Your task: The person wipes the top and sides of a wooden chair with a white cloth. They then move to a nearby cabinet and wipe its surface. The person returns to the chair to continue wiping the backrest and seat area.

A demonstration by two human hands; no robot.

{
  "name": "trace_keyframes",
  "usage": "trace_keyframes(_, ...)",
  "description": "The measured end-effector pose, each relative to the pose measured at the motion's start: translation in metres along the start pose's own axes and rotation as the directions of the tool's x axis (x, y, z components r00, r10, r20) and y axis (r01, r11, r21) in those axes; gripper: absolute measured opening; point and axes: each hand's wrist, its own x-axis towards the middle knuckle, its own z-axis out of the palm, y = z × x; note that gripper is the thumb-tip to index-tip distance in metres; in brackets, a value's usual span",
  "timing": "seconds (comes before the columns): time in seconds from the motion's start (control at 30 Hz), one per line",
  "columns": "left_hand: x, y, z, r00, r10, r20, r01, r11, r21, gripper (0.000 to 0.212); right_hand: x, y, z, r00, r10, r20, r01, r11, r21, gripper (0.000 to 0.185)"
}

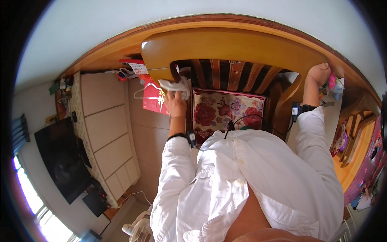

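Note:
A pale cloth [175, 86] is in my left hand [176, 105], which presses it against the left end of the wooden chair's frame [229, 44]. Part of the cloth hangs over the edge of that wood. My right hand [319, 74] is curled into a fist by the right end of the top rail, close to a pink artificial flower [332, 81]; I see nothing in it. Below the rail are brown back slats [215, 74] and a seat cushion [228, 109] with a red floral pattern, its near part hidden by my white shirt.
Left of the chair, a white clothes hanger [148, 93] overlaps a red printed bag [151, 101]. A drawer cabinet [104, 109] and a dark television [62, 157] stand further left. A fan [142, 231] is at the bottom. Another wooden chair [356, 136] is at the right.

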Motion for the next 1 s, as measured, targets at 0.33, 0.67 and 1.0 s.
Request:
trace_keyframes(0.33, -0.176, -0.056, 0.046, 0.575, -0.764, 0.291, 0.722, 0.642, 0.257, 0.044, 0.056, 0.056, 0.035, 0.911, -0.411, 0.028, 0.392, 0.844, -0.366, 0.042)
trace_keyframes(0.67, -0.2, -0.09, 0.104, 0.612, -0.791, 0.009, 0.787, 0.61, 0.092, 0.049, 0.132, 0.12, 0.051, 0.927, -0.374, 0.037, 0.344, 0.804, -0.484, 0.035)
trace_keyframes(1.0, -0.186, -0.091, 0.101, 0.596, -0.802, 0.024, 0.799, 0.596, 0.08, 0.054, 0.141, 0.118, 0.036, 0.931, -0.352, 0.099, 0.337, 0.718, -0.61, 0.037)
